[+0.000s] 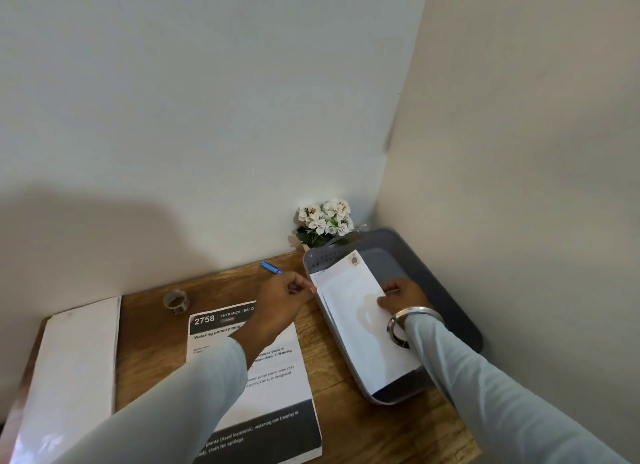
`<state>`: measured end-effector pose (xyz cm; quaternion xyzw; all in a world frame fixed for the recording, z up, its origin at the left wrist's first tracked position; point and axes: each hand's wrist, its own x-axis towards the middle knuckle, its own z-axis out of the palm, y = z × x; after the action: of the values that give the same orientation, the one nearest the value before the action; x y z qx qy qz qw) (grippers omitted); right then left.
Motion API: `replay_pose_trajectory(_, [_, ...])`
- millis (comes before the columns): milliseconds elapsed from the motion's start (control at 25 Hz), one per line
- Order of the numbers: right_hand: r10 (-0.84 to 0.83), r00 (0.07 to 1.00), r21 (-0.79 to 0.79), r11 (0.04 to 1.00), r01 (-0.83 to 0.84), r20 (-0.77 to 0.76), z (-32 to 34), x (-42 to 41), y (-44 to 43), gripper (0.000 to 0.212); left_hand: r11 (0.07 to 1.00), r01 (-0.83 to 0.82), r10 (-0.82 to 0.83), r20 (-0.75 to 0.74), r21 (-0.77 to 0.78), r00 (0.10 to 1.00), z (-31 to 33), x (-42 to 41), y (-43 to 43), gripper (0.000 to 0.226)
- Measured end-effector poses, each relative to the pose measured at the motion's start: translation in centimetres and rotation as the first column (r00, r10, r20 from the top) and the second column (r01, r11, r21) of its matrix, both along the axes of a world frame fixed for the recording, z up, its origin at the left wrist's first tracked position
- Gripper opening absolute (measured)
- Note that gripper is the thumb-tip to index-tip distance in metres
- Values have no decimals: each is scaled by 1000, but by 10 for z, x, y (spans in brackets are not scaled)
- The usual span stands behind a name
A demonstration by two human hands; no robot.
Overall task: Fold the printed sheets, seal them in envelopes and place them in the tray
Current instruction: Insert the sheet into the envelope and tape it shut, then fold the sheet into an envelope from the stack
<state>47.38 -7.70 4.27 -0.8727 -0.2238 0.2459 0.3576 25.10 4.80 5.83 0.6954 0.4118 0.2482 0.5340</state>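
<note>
- One wide-angle camera, worn on the person's head, looks forward and down onto the brown wooden desk top [322, 346]
- It faces a room corner; pale bare walls [207, 100] fill the upper half, the desk only the lower part
- It sits near: both pale-sleeved forearms [485, 394] enter from the bottom edge
- The left hand [284, 292] and right hand [401, 295], holding a white paper envelope [356, 318] over the grey plastic tray [457, 304], lie right of centre, low in frame

Home office corner, wooden desk [149, 359] against plain walls, potted white flowers [325, 219], tape roll [176, 302], blue pen [270, 267]
</note>
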Motion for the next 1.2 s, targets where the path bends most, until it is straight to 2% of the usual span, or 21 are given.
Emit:
replay_pose_trajectory(120, [116, 990, -147, 984, -103, 83, -9, -6, 4, 19, 1000, 0, 0, -20, 26, 1000, -1, -7, 1, 6])
replay_pose_trajectory(240, [348, 924, -414, 873, -258, 159, -17, -11, 5, 42, 1000, -10, 11, -13, 23, 1000, -2, -13, 1, 6])
replay_pose_trajectory(320, [410, 898, -484, 825, -291, 159, -16, -16, 5, 50, 999, 9, -9, -13, 31, 1000, -3, -14, 0, 6])
replay_pose_trajectory(560, [476, 850, -494, 808, -322, 225, -10, -24, 0, 46, 1000, 14, -13, -17, 23, 1000, -13, -27, 6, 6])
replay_pose_trajectory(680, [449, 844, -320, 878, -357, 292, 8, -36, 5, 44, 999, -29, 31, -58, 39, 998, -19, -46, 13, 5])
replay_pose_trajectory(760, [463, 821, -230, 885, -406, 334, 22, -53, 13, 41, 993, -53, 70, -157, 108, 985, -26, -67, 20, 5])
replay_pose_trajectory(880, [539, 746, -138, 836, -531, 392, 41, -86, 25, 39, 952, 52, 93, -444, 302, 891, -40, -103, 28, 21])
replay_pose_trajectory(1000, [633, 651, -118, 749, -652, 418, 45, -129, 36, 39, 893, 290, 35, -695, 345, 718, -60, -140, 21, 63])
replay_pose_trajectory(1080, [707, 560, -159, 671, -724, 432, 35, -158, 41, 42, 877, 358, 9, -758, 319, 652, -74, -160, 11, 78])
replay_pose_trajectory(1200, [834, 439, -267, 531, -805, 335, 6, -195, 42, 49, 857, 391, 38, -799, 334, 600, -89, -180, -7, 81])
